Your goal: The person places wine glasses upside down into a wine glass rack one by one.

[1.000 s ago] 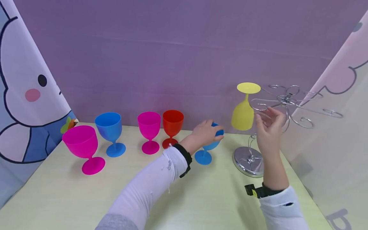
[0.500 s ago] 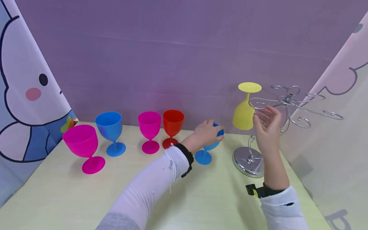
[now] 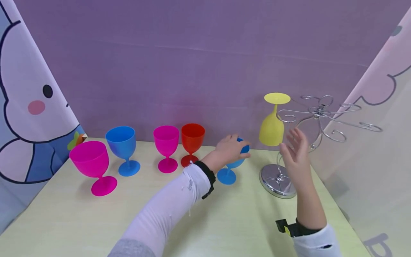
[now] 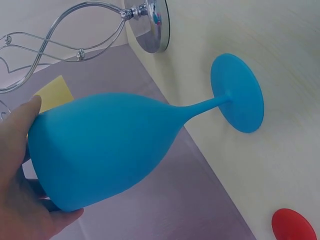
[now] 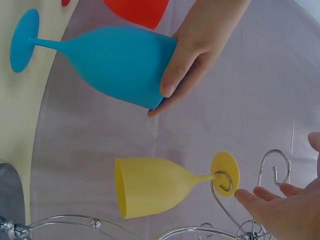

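My left hand (image 3: 228, 149) grips a blue plastic goblet (image 4: 110, 145) by its rim. In the left wrist view the thumb and fingers curl around that rim. The goblet stands upright, its foot down at the table surface. A yellow goblet (image 3: 271, 130) hangs upside down from a chrome wire rack (image 3: 321, 112), its foot resting on a curled hook, as the right wrist view shows. My right hand (image 3: 297, 157), fingers loosely extended, hovers just under the rack's left hooks and right of the yellow goblet, holding nothing.
To the left stand a red goblet (image 3: 193, 139), two pink goblets, one near the red (image 3: 166, 141) and one far left (image 3: 93, 159), and another blue goblet (image 3: 121, 142). The rack's round chrome base (image 3: 277, 182) sits near the table's right edge, a purple backdrop (image 3: 205, 71) behind.
My right hand has dropped down and away from the rack's hook, its fingers spreading a little. My left hand and the blue goblet stay in place.
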A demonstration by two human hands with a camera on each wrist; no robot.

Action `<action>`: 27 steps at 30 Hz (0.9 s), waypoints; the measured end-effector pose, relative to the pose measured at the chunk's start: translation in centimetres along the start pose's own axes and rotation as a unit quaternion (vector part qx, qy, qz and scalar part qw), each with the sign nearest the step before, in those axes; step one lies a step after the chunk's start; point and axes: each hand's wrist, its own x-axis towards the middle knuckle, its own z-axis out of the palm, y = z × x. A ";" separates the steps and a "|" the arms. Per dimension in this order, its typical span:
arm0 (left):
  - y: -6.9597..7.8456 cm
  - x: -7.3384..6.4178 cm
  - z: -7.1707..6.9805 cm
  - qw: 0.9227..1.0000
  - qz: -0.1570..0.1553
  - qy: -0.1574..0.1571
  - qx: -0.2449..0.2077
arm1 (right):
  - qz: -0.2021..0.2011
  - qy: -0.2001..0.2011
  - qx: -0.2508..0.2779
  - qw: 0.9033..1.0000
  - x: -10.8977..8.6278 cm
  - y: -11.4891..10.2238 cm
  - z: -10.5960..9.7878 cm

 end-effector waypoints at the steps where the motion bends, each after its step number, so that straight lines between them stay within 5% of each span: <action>1: 0.0 0.0 0.0 1.000 0.000 0.003 0.001 | -0.001 -0.006 -0.003 1.000 -0.3 0.1 -0.1; 17: -0.3 -1.0 0.3 0.994 -0.009 0.083 -0.074 | 0.015 -0.041 -0.024 0.999 -3.4 1.5 -0.5; 27: -1.3 -4.7 0.4 0.958 -0.027 0.156 -0.241 | 0.002 -0.058 -0.040 0.998 -4.7 2.9 -0.3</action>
